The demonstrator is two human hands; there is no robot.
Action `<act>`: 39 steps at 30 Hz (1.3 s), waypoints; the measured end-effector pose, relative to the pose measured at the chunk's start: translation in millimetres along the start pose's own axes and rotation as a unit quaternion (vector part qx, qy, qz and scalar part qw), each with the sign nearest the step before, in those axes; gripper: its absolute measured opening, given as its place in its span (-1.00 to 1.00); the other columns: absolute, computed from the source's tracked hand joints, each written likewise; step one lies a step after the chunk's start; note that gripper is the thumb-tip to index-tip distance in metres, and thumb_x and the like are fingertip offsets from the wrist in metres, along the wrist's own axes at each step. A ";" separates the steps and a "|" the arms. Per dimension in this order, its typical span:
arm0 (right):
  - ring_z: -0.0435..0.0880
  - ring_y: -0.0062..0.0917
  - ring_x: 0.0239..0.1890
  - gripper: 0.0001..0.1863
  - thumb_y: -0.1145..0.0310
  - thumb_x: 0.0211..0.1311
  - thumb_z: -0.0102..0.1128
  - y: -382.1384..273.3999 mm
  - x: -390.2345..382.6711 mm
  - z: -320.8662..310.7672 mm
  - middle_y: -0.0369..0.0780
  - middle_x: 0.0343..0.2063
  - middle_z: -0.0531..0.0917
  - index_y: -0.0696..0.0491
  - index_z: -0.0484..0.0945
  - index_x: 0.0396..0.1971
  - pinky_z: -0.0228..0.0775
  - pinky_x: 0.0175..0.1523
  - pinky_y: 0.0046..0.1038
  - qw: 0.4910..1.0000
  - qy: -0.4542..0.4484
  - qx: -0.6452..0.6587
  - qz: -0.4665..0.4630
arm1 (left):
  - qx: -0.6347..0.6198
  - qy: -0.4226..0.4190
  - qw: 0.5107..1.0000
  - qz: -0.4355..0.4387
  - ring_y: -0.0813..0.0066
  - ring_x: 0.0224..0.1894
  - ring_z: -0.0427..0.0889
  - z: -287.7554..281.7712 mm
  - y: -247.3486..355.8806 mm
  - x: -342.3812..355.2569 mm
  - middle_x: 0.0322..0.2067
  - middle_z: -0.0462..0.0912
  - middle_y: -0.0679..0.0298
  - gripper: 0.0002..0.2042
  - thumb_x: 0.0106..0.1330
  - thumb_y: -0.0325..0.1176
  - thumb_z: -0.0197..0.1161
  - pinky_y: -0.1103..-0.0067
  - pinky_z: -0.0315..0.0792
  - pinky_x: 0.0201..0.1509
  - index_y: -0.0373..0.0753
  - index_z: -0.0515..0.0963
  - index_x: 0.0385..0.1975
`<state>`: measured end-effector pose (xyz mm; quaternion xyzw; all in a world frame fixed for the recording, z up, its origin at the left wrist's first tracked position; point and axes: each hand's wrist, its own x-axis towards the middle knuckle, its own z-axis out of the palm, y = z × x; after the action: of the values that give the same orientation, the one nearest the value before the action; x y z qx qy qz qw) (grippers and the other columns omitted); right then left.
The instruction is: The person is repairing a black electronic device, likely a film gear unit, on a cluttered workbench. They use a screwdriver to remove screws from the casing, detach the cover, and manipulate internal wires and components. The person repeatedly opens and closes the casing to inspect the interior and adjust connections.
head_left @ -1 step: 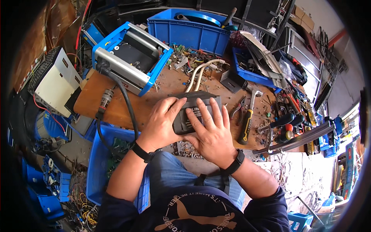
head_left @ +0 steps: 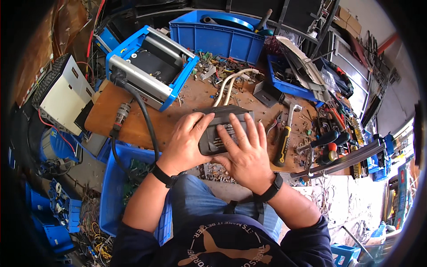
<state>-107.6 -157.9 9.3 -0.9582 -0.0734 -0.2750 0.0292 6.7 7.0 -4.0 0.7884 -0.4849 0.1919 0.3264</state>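
Note:
A dark grey box (head_left: 210,141) with a printed face sits at the bench's near edge. My left hand (head_left: 181,144) grips its left side, fingers bent over the top. My right hand (head_left: 244,155) is open, its fingers spread over the printed face and its thumb toward the lower edge. Two white cables or tubes (head_left: 227,83) run up behind the box; whether they join it is hidden. To the right lie pliers (head_left: 271,127) and a yellow-and-black handled hammer (head_left: 282,147).
The wooden bench (head_left: 104,113) holds a blue-and-silver case (head_left: 167,91), scattered scrap, blue bins (head_left: 213,38) and assorted tools (head_left: 333,138). A thick black cable (head_left: 147,120) drapes down at left toward a blue crate (head_left: 109,196) below. A metal frame (head_left: 349,158) juts out at right.
My right hand's fingers have shifted slightly to the right across the box's face, uncovering a little more print. My left hand and the box look unchanged.

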 end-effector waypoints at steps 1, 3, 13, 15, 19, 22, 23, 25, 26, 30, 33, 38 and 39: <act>0.17 -0.06 0.38 -0.30 -0.01 0.06 0.30 2.9 -2.6 -3.5 -0.13 0.34 0.28 -0.05 0.43 0.22 0.02 0.36 0.11 1.000 -0.003 -0.008 0.016 | 0.002 -0.003 1.000 -0.006 0.05 0.11 0.43 -0.7 0.0 -1.2 0.05 0.40 0.06 -0.06 -0.29 -0.21 0.62 0.24 0.34 0.23 -0.22 0.33 0.24; 0.17 -0.04 0.37 -0.28 0.02 0.05 0.32 9.2 -9.0 -5.8 -0.10 0.33 0.27 -0.06 0.40 0.25 0.01 0.37 0.10 0.999 0.001 -0.022 0.035 | 0.001 0.000 1.000 -0.006 0.04 0.11 0.43 -1.1 -1.5 -1.5 0.04 0.40 0.06 -0.07 -0.29 -0.26 0.60 0.24 0.34 0.23 -0.21 0.32 0.25; 0.07 0.03 0.41 -0.28 0.05 0.11 0.29 26.8 -25.4 -2.2 -0.05 0.38 0.18 -0.08 0.36 0.30 -0.11 0.42 0.05 0.997 -0.015 -0.018 0.080 | 0.007 -0.004 1.000 -0.001 0.02 0.10 0.44 2.4 -3.8 -0.9 0.04 0.39 0.05 -0.06 -0.29 -0.32 0.58 0.24 0.35 0.22 -0.17 0.30 0.27; 0.07 0.03 0.41 -0.29 0.05 0.11 0.29 26.3 -26.1 -1.8 -0.05 0.38 0.18 -0.08 0.36 0.29 -0.11 0.42 0.05 0.997 -0.012 -0.006 0.081 | 0.007 -0.006 1.000 -0.003 0.02 0.10 0.44 1.7 -3.8 -1.8 0.04 0.39 0.04 -0.06 -0.29 -0.32 0.58 0.24 0.35 0.22 -0.18 0.29 0.27; 0.11 0.00 0.39 -0.29 0.07 0.06 0.34 25.1 -36.5 -0.8 -0.08 0.34 0.24 -0.12 0.39 0.26 -0.02 0.38 0.11 0.998 -0.003 -0.010 0.068 | 0.007 0.007 1.000 -0.001 0.05 0.08 0.48 1.6 -2.7 0.9 0.08 0.42 0.08 -0.10 -0.30 -0.31 0.59 0.29 0.41 0.15 -0.19 0.36 0.22; 0.12 0.00 0.38 -0.26 0.08 0.04 0.36 23.0 -47.4 3.2 -0.08 0.35 0.24 -0.14 0.36 0.28 -0.01 0.38 0.11 0.997 -0.007 0.009 0.082 | 0.005 -0.014 1.000 -0.004 0.00 0.10 0.44 -0.3 -1.0 0.6 0.05 0.40 0.03 -0.07 -0.28 -0.32 0.58 0.24 0.36 0.21 -0.20 0.31 0.26; 0.12 0.00 0.38 -0.25 0.09 0.03 0.37 22.4 -48.9 4.6 -0.09 0.35 0.23 -0.14 0.35 0.29 -0.02 0.38 0.11 0.997 -0.007 0.007 0.074 | -0.002 -0.012 1.000 -0.011 0.00 0.10 0.44 -0.5 -1.2 0.4 0.05 0.39 0.03 -0.07 -0.29 -0.33 0.58 0.24 0.35 0.22 -0.21 0.32 0.26; 0.12 0.00 0.38 -0.23 0.09 0.01 0.39 22.1 -49.8 9.9 -0.09 0.35 0.22 -0.13 0.35 0.29 -0.02 0.38 0.12 0.998 -0.016 0.009 0.068 | -0.017 -0.010 1.000 -0.020 0.00 0.10 0.44 -0.1 -1.0 1.8 0.06 0.39 0.04 -0.07 -0.29 -0.33 0.59 0.24 0.35 0.22 -0.21 0.32 0.26; 0.12 0.01 0.38 -0.22 0.10 0.01 0.39 23.2 -51.7 12.1 -0.07 0.35 0.22 -0.11 0.35 0.29 -0.02 0.38 0.12 0.998 -0.018 0.012 0.066 | -0.015 -0.009 1.000 -0.017 0.01 0.10 0.43 0.7 -0.7 2.1 0.06 0.39 0.04 -0.06 -0.30 -0.34 0.59 0.25 0.35 0.22 -0.22 0.32 0.26; 0.13 0.03 0.37 -0.24 0.17 -0.01 0.40 29.0 -60.2 9.8 0.00 0.34 0.22 -0.04 0.37 0.27 0.02 0.37 0.09 0.992 0.056 0.083 0.079 | -0.004 -0.012 1.000 -0.016 0.02 0.12 0.42 1.1 0.7 -0.5 0.07 0.38 0.04 -0.05 -0.31 -0.35 0.60 0.26 0.35 0.23 -0.22 0.31 0.27; 0.16 0.06 0.35 -0.28 0.34 0.03 0.36 34.0 -60.3 8.6 0.05 0.32 0.23 0.06 0.35 0.26 0.05 0.39 -0.03 0.974 0.080 0.166 0.134 | -0.001 -0.006 1.000 -0.012 0.03 0.13 0.41 2.7 0.7 -1.9 0.07 0.37 0.04 -0.04 -0.32 -0.35 0.60 0.27 0.35 0.23 -0.21 0.31 0.26; 0.36 -0.12 0.26 -0.37 0.39 0.22 0.27 34.3 -67.0 18.7 0.05 0.24 0.32 0.17 0.28 0.27 0.33 0.25 -0.23 0.854 0.116 0.417 0.290 | 0.018 -0.004 1.000 -0.007 0.02 0.13 0.42 5.0 3.8 -6.8 0.09 0.37 0.04 -0.04 -0.35 -0.35 0.62 0.27 0.37 0.22 -0.20 0.33 0.25; 0.45 -0.22 0.20 -0.39 0.36 0.28 0.23 34.9 -70.7 29.6 0.02 0.18 0.40 0.22 0.26 0.27 0.40 0.18 -0.30 0.809 0.127 0.480 0.314 | 0.021 0.000 1.000 -0.007 0.02 0.12 0.42 5.5 4.2 -8.0 0.09 0.37 0.04 -0.04 -0.36 -0.35 0.62 0.27 0.37 0.22 -0.20 0.33 0.25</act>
<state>-145.8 -198.3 -53.9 -0.7495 0.1129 -0.2996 0.5795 -0.7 7.0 -11.5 0.7985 -0.4755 0.1997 0.3105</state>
